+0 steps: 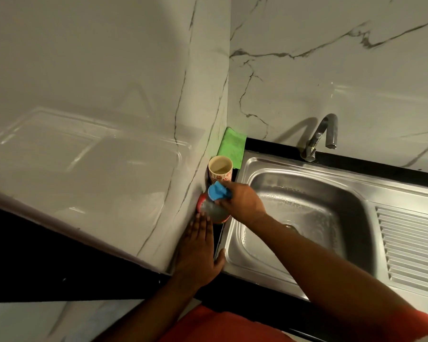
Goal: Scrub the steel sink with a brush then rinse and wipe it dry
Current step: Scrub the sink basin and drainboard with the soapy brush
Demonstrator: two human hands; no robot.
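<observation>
- Two hands work at the left edge of the sink; each grip is listed first, then what lies around it.
- Right hand [242, 202]: fingers curled round the blue handle of a brush [219, 191], holding it just left of the basin, over a clear bottle with a red label [214, 211].
- Bottle: stands on the narrow black tabletop [356, 164] strip between the wall and the sink rim; whether the brush touches it cannot be told.
- Left hand [200, 250]: fingers straight and spread flat, palm down on the strip in front of the bottle, fingertips just short of its base, thumb reaching to the sink rim; it holds nothing.
- Steel sink [257, 169]: basin to the right of both hands, with beads of water on its back and left walls, a round drain in the floor, and a ribbed draining board on the right.
- Cup [220, 170]: patterned, upright, open end up, just behind the bottle.
- Green cloth [232, 146]: lies flat in the corner behind the cup, beside the sink's back left corner.
- Tap [321, 137]: curved metal spout at the back rim, outlet above the rim.
- Marble wall [109, 95]: veined grey panels to the left and behind.
</observation>
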